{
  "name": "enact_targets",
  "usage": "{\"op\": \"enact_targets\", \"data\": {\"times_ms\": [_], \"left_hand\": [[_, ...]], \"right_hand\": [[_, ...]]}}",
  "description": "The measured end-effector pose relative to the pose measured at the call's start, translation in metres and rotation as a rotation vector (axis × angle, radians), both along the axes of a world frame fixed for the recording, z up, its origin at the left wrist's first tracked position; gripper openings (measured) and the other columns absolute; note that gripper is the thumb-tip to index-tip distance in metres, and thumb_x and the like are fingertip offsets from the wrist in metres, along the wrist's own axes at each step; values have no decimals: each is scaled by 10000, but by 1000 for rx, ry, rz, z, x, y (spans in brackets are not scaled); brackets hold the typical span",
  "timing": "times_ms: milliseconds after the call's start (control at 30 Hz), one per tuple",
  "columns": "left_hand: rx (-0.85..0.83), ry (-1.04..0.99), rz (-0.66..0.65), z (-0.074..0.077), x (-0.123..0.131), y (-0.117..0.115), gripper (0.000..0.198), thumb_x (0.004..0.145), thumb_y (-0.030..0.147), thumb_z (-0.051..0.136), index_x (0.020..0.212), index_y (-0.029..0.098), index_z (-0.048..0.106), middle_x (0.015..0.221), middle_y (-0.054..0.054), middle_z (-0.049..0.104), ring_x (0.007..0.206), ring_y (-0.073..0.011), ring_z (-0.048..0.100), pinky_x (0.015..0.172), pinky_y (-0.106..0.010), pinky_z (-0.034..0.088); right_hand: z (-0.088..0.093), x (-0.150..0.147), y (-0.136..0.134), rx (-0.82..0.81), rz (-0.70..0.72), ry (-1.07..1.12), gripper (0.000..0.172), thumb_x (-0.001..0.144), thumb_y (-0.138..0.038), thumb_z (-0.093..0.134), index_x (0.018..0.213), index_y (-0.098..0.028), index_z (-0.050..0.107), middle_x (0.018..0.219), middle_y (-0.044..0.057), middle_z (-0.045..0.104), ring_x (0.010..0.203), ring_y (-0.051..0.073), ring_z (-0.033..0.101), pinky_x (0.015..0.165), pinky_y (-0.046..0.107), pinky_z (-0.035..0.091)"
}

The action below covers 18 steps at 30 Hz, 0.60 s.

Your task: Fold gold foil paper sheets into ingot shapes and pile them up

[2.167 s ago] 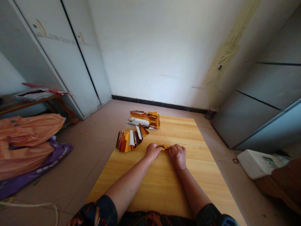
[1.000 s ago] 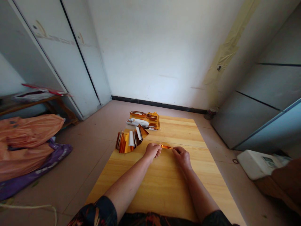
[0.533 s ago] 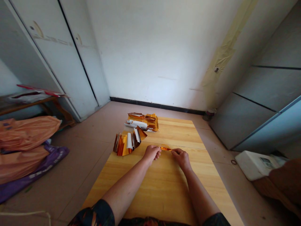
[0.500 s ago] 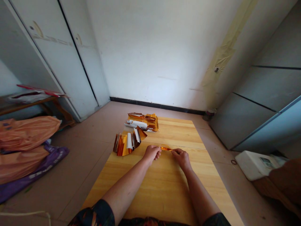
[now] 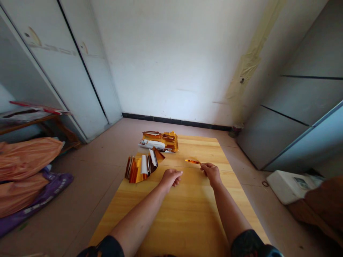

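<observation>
Over the wooden table (image 5: 174,221), my right hand (image 5: 213,174) pinches one end of a narrow strip of shiny gold foil paper (image 5: 192,161). The strip's free end points left, above the tabletop. My left hand (image 5: 171,178) is to the left with fingers curled in and thumb resting on top; nothing shows in it, and it is apart from the strip. Beyond it to the left, a fanned stack of gold foil paper with white backing (image 5: 139,167) stands on the table. Behind that lies a second pile of gold foil sheets (image 5: 168,141) with white pieces.
Orange and purple bags (image 5: 29,157) lie on the floor to the left, below a low wooden shelf (image 5: 56,125). A white box (image 5: 285,185) is on the right, near a grey cabinet (image 5: 268,132). A white wall (image 5: 166,64) rises behind the table.
My left hand has let go of the foil strip and drawn back toward me. My right hand has shifted slightly right, carrying the strip by one end. The view has tilted a little.
</observation>
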<state>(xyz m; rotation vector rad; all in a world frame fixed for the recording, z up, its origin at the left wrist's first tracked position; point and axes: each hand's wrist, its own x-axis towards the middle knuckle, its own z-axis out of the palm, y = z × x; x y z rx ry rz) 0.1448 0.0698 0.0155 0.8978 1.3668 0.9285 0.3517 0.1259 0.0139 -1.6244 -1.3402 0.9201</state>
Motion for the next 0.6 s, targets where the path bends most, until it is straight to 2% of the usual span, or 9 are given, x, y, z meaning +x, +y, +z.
{"op": "enact_targets", "data": {"times_ms": [167,267,400,600], "left_hand": [[18,26,-21,-4,-4,-4,277,641,405,635,614,155,519,498,37,536,382,-64,452,370,-183,270],[29,41,-30,-5,-3,-4,260,645,396,621,620,155,527,492,40,531,381,-66,452,370,-184,280],[33,62,-48,-7,-2,-4,263,640,402,613,619,156,521,487,44,525,379,-69,452,369,-183,284],[46,84,-84,-10,-3,-8,282,622,429,597,621,161,509,500,47,515,390,-74,459,365,-185,286]], "right_hand": [[5,26,39,-13,-47,-218,307,706,-431,536,685,-157,674,628,37,664,496,121,533,479,217,374],[8,39,57,-37,-69,-402,258,742,-384,545,771,-183,702,737,44,696,634,158,601,545,224,387],[10,50,72,-92,-66,-617,247,804,-379,528,862,-222,710,900,57,703,803,189,627,606,231,396],[7,58,92,-166,-15,-839,317,882,-416,453,891,-216,698,919,84,689,833,204,633,650,253,429]]}}
